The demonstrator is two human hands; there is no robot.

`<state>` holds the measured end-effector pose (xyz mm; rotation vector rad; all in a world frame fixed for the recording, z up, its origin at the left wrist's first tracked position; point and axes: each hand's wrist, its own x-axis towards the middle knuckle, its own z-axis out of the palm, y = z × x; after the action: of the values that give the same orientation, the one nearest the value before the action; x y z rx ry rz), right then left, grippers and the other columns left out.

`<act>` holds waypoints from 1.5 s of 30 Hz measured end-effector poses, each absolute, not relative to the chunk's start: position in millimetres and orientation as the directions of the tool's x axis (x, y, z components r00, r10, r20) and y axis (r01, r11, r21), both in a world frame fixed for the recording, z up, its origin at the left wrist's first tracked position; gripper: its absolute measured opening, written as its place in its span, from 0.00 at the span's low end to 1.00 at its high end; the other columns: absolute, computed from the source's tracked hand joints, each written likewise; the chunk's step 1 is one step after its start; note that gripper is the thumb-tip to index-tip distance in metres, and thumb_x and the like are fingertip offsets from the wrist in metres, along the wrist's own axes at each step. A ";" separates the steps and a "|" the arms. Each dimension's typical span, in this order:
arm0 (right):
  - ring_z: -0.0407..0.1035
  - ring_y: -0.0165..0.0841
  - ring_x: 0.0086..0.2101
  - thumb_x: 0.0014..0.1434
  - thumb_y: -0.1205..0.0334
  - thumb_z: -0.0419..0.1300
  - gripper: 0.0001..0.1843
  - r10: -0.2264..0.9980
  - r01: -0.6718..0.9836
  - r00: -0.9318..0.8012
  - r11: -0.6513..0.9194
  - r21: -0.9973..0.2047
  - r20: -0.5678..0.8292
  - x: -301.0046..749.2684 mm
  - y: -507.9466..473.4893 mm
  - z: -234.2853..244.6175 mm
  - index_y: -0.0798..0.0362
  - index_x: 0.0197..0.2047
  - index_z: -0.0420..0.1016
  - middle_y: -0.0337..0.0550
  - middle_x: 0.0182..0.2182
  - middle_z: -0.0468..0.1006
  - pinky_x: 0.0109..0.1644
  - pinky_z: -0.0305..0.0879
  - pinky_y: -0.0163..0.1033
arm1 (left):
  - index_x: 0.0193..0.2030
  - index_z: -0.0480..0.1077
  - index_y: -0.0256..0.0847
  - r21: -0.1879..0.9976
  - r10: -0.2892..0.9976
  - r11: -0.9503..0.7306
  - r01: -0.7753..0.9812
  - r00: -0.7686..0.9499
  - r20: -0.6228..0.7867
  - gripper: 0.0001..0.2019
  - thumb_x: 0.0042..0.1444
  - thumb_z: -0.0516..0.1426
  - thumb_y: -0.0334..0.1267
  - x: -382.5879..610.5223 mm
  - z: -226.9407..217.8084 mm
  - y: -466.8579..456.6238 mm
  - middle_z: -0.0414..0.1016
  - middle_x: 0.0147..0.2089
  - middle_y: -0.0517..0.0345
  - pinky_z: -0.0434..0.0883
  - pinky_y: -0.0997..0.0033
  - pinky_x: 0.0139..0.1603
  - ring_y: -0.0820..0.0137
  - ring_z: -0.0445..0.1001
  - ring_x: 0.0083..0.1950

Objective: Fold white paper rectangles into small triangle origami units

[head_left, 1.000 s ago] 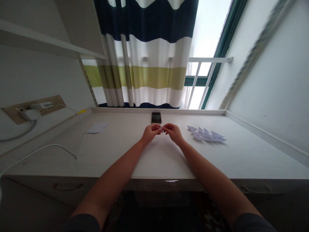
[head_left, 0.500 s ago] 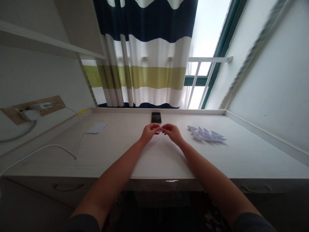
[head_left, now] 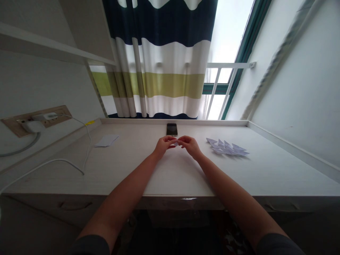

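Note:
Between my two hands is a small piece of white paper (head_left: 175, 143), mostly hidden by the fingers. My left hand (head_left: 165, 144) pinches it from the left, and my right hand (head_left: 189, 144) pinches it from the right, fingertips nearly meeting. Just beyond the hands a dark-screened phone (head_left: 171, 129) lies on the desk. To the right sits a group of several folded white paper boats (head_left: 227, 147), set close together. A small stack of white paper sheets (head_left: 106, 140) lies flat on the left.
The white desk (head_left: 175, 177) has a raised rim along its back and sides. A white charging cable (head_left: 89, 141) loops over its left part from a wall socket panel (head_left: 50, 117). A striped curtain (head_left: 164, 60) hangs behind, beside a window with a white rail (head_left: 230, 65).
My fingers have shifted very slightly around the small piece of paper. Everything else stays in place.

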<state>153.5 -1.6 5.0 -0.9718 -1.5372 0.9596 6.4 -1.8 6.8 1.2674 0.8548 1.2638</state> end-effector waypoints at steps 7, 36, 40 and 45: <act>0.69 0.29 0.27 0.42 0.57 0.63 0.11 0.941 0.016 -0.118 0.321 -0.947 0.317 154.3 -3.0 6.9 0.54 0.28 0.71 0.39 0.24 0.75 0.31 0.66 0.36 | 0.27 0.70 0.35 0.943 0.978 -0.131 -0.305 0.115 0.173 0.11 0.36 0.63 0.37 4.9 5.8 -0.3 0.72 0.29 0.58 0.69 0.63 0.42 0.72 0.71 0.34; 0.70 0.29 0.30 0.41 0.53 0.63 0.15 0.940 -0.215 -0.061 0.316 -0.924 0.336 153.6 2.8 1.4 0.53 0.28 0.65 0.35 0.26 0.72 0.44 0.68 0.44 | 0.27 0.64 0.36 0.903 0.900 -0.423 -0.078 0.073 0.429 0.12 0.37 0.62 0.37 6.5 2.3 1.4 0.73 0.37 0.55 0.69 0.67 0.39 0.71 0.72 0.36; 0.70 0.28 0.29 0.40 0.54 0.64 0.15 0.942 -0.254 -0.061 0.304 -0.918 0.329 152.3 1.0 3.6 0.52 0.27 0.64 0.34 0.25 0.72 0.45 0.68 0.43 | 0.26 0.64 0.36 0.912 0.914 -0.394 -0.109 0.055 0.402 0.12 0.37 0.63 0.37 7.0 1.9 2.1 0.73 0.30 0.57 0.69 0.67 0.36 0.72 0.72 0.32; 0.71 0.28 0.30 0.41 0.54 0.63 0.15 0.945 -0.288 -0.072 0.286 -0.914 0.319 152.3 3.4 0.9 0.52 0.27 0.64 0.35 0.25 0.73 0.45 0.68 0.43 | 0.25 0.64 0.36 0.916 0.920 -0.389 -0.097 0.006 0.391 0.12 0.36 0.63 0.36 8.1 4.9 -0.1 0.73 0.27 0.59 0.69 0.69 0.33 0.73 0.71 0.28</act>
<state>152.3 3.4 0.9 -0.7221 -1.2168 1.1783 8.1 -0.1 4.9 1.4331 0.9025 1.5199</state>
